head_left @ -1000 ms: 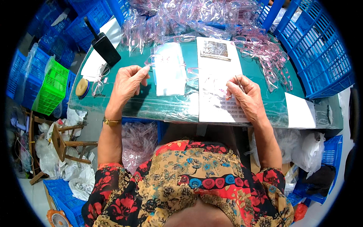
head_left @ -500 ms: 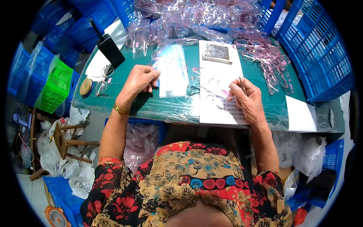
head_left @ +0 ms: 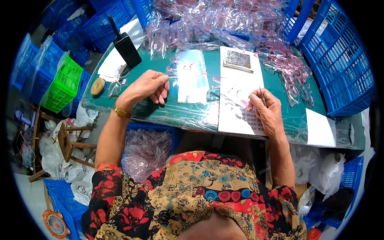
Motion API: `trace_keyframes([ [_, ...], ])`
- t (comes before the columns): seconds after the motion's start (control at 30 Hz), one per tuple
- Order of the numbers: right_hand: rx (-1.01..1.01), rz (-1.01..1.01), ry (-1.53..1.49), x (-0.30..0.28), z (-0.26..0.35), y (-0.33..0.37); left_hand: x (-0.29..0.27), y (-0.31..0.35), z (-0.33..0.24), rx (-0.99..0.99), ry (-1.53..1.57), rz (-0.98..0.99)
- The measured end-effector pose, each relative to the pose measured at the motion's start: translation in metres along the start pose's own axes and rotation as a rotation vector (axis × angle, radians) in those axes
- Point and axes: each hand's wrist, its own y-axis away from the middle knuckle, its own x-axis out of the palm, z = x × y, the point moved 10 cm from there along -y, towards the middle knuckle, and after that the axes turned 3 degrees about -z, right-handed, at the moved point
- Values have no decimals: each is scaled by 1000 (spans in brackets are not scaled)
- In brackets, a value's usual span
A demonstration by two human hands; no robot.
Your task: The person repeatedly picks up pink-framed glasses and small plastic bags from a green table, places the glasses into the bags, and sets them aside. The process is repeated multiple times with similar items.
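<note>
My left hand (head_left: pixel 151 89) is over the green table beside a stack of clear plastic sleeves (head_left: pixel 192 90). Its thumb and forefinger come together and the other fingers curl loosely; anything between the tips is too small to make out. A pair of thin-rimmed eyeglasses (head_left: pixel 188 69) lies across the sleeves, close to those fingertips. My right hand (head_left: pixel 269 114) is closed around dark metal tweezers (head_left: pixel 262 97) that point up and away. Beside its fingertips a pink tag (head_left: pixel 244 103) sits on another pair of clear glasses (head_left: pixel 232 93) above a white printed sheet (head_left: pixel 240 122).
Bagged pink glasses (head_left: pixel 216 20) are heaped at the back; loose ones (head_left: pixel 294 78) lie right, beside a blue crate (head_left: pixel 340 68). A dark block (head_left: pixel 238 59) rests on the sheet. Left are a black radio (head_left: pixel 127 50), a round sponge pad (head_left: pixel 98 87) and more glasses (head_left: pixel 115 86).
The whole view has shifted, so the table appears farther right. My left hand has drawn a little left, away from the plastic sleeves. My right hand keeps its place by the tag.
</note>
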Motion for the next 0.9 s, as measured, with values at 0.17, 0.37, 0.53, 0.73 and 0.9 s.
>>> trace_keyframes([
  [0.17,16,-2,13,1,0,1,-7,23,1,218,344,-283],
  [0.37,38,-79,-42,-9,7,13,48,45,-23,378,938,-190],
  [0.53,-211,-165,13,-11,43,51,74,36,-18,282,1122,-125],
  [0.73,-520,-39,321,16,66,94,81,38,-28,295,1115,-261],
  [0.9,-645,-3,421,36,69,104,89,40,-33,323,1090,-288],
])
